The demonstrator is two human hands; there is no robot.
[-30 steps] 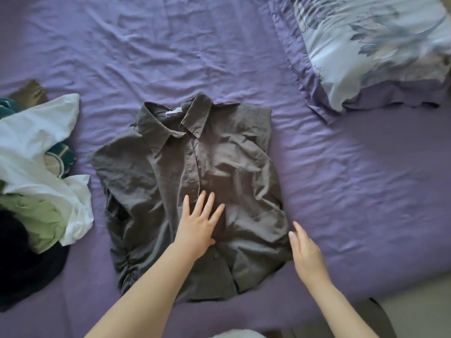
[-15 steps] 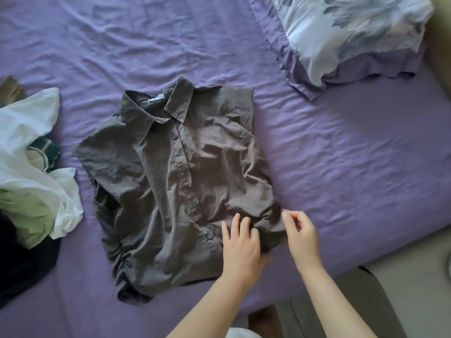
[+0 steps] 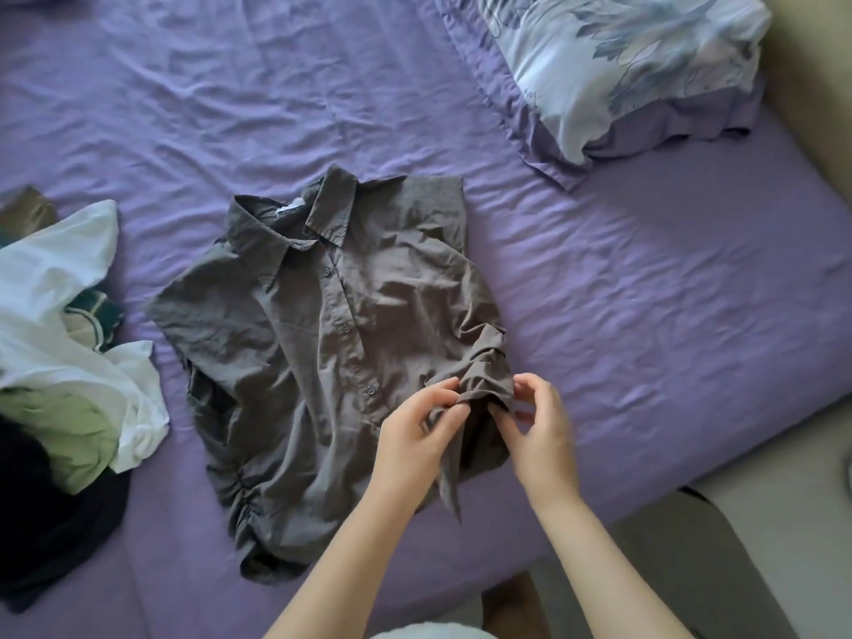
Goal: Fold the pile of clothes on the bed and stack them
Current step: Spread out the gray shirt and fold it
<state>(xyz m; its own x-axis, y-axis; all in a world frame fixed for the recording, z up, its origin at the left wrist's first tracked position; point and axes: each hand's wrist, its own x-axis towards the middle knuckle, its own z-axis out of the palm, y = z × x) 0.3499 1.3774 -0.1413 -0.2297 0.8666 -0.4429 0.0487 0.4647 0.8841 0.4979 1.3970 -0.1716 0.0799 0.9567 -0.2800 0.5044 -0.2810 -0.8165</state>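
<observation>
A: What are the hands doing?

B: Both pinch the same spot. The left hand [image 3: 422,435] has thumb and fingers curled on the gathered side seam of the grey shirt [image 3: 332,343], and the right hand [image 3: 537,422] nips that bunched fabric just beside it. A thin tie [image 3: 449,481] hangs down from the gather between the wrists.

A: Which step is that?

B: I'd judge it tidying the ruched edge before the fold proper. Next, that side wants laying flat and turning in toward the button placket.

A: How does the shirt lie?

B: Face up, buttoned, flat on the purple sheet [image 3: 645,315]. Its long axis runs from the collar, the end away from the person, to the hem next to them, tilted slightly.

A: And around the shirt?

B: The unfolded pile [image 3: 64,343] lies off its left sleeve; a floral pillow [image 3: 622,62] sits beyond its collar, to the right.
</observation>
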